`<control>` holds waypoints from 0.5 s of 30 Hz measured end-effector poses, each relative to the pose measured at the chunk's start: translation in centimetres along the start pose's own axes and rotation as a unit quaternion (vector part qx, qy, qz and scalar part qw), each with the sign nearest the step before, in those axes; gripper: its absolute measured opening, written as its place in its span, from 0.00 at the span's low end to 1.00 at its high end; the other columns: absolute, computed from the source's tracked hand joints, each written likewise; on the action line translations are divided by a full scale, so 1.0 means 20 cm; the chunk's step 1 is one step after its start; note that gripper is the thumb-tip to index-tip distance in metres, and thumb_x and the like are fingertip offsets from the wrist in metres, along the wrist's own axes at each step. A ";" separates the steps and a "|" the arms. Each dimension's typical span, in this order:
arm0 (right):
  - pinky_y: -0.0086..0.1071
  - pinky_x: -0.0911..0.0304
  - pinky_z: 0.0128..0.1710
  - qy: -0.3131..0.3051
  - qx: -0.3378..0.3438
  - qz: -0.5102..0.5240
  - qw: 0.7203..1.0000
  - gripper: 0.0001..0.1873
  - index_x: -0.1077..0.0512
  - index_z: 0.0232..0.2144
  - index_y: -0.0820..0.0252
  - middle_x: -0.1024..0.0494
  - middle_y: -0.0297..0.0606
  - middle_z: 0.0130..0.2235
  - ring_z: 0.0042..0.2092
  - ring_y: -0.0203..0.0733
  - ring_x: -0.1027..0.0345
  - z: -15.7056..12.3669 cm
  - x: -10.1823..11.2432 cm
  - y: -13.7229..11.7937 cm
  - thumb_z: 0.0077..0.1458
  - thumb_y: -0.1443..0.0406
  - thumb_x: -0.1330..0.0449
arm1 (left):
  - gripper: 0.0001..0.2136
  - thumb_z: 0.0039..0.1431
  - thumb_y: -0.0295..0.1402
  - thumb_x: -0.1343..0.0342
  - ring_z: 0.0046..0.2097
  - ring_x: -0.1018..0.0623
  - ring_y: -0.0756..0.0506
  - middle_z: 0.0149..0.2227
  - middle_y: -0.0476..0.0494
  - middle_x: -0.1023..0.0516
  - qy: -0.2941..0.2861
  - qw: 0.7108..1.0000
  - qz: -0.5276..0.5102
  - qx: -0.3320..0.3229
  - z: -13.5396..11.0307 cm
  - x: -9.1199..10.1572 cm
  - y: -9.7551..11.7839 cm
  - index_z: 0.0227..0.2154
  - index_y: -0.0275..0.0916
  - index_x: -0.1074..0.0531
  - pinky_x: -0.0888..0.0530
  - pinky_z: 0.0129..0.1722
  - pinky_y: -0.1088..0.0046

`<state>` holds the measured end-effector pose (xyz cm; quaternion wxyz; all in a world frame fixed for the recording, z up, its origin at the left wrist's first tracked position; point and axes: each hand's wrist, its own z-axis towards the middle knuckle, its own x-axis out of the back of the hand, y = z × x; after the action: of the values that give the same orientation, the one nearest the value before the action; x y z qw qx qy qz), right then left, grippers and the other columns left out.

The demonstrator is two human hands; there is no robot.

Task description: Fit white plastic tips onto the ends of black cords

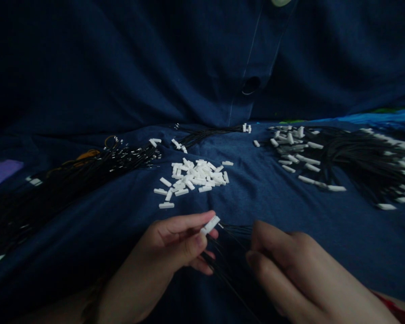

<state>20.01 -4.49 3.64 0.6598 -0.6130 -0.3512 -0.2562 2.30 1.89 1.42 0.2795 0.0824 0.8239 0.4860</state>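
My left hand point(175, 245) pinches a small white plastic connector point(210, 224) between thumb and forefinger, low in the middle of the view. Thin black wires point(234, 231) run from that connector toward my right hand point(286, 265), whose fingers are closed over them. A heap of loose white connectors point(195, 175) lies on the dark blue cloth point(256, 198) just beyond my hands.
A bundle of black wires with bare metal ends point(114, 157) stretches off to the left. On the right lies a pile of black wires fitted with white connectors point(340, 157). A dark blue garment with a button point(249, 85) fills the background.
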 end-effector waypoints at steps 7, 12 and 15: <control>0.21 0.52 0.12 -0.021 -0.019 0.001 1.000 0.09 0.42 0.22 0.57 0.36 0.27 0.17 0.15 0.29 0.44 0.01 0.00 0.00 0.53 0.67 0.56 | 0.11 0.49 0.30 0.42 0.31 0.25 0.50 0.34 0.46 0.23 -0.006 1.000 0.006 0.007 0.00 0.00 0.00 0.38 0.43 0.25 0.27 0.27 0.80; 0.22 0.52 0.13 -0.031 -0.034 -0.008 0.999 0.09 0.42 0.22 0.57 0.36 0.27 0.17 0.16 0.29 0.44 0.00 0.00 -0.01 0.53 0.66 0.55 | 0.11 0.50 0.31 0.42 0.31 0.25 0.50 0.35 0.46 0.23 -0.001 0.999 0.030 -0.010 0.00 0.01 -0.01 0.38 0.44 0.26 0.27 0.27 0.81; 0.23 0.53 0.14 -0.029 -0.027 -0.009 0.999 0.10 0.42 0.22 0.57 0.38 0.26 0.16 0.16 0.29 0.44 0.00 0.01 -0.02 0.54 0.66 0.56 | 0.11 0.50 0.31 0.42 0.31 0.25 0.51 0.35 0.47 0.23 -0.005 0.999 0.034 -0.013 0.00 0.01 -0.01 0.38 0.45 0.26 0.26 0.27 0.81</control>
<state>19.90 -4.56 4.07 0.6302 -0.6345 -0.3686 -0.2538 2.14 1.80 1.15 0.2677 0.1095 0.8130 0.5054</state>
